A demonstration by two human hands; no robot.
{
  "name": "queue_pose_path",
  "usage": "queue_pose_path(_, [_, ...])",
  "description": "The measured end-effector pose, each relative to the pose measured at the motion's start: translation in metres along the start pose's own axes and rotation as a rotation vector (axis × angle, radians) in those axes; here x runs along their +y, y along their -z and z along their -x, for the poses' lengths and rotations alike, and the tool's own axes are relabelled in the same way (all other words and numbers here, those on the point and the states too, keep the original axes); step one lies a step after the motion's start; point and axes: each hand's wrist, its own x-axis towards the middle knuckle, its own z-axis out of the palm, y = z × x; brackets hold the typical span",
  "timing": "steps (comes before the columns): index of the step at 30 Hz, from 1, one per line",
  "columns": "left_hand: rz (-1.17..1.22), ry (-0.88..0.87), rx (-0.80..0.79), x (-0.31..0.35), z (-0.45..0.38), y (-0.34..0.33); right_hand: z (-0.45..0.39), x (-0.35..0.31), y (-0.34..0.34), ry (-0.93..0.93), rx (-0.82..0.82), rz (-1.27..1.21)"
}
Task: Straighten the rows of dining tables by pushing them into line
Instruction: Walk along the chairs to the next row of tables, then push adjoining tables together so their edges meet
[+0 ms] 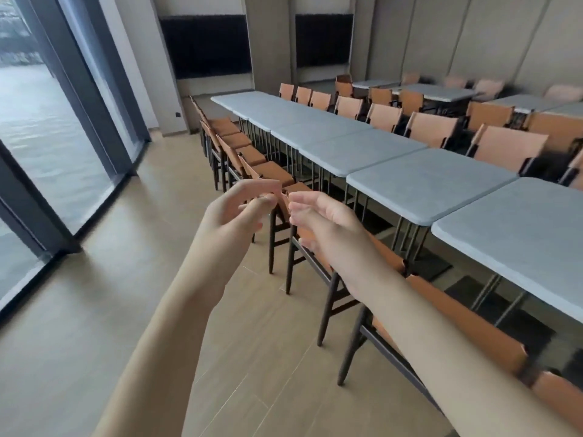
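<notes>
A long row of grey-topped dining tables (362,149) runs from the right foreground to the far wall, end to end. The nearest table (520,234) sits slightly offset from the one beyond it (429,181). Both my arms are stretched out in front of me over the aisle. My left hand (239,212) and my right hand (318,222) hover in the air with loosely curled fingers, almost touching each other, and hold nothing. Neither hand touches a table or a chair.
Orange chairs with dark legs (315,257) line the near side of the tables, right under my right arm, and more chairs (432,127) stand on the far side. A second row of tables (438,91) stands at the back right. Glass walls (56,121) bound the wooden floor (126,310) on the left.
</notes>
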Motion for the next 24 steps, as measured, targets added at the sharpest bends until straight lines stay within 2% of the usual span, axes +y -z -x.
queue_pose_path(11, [0.021,0.007,-0.361,-0.087,-0.186,-0.034,-0.148,0.052,0.038,-0.077,0.247,0.017])
queue_pose_path(16, [-0.036,-0.032,-0.431,-0.115,-0.311,-0.048,-0.257,0.072,0.065,-0.107,0.298,-0.019])
queue_pose_path(24, [0.0,-0.015,-0.396,-0.173,-0.486,-0.059,-0.405,0.112,0.094,-0.199,0.276,0.016])
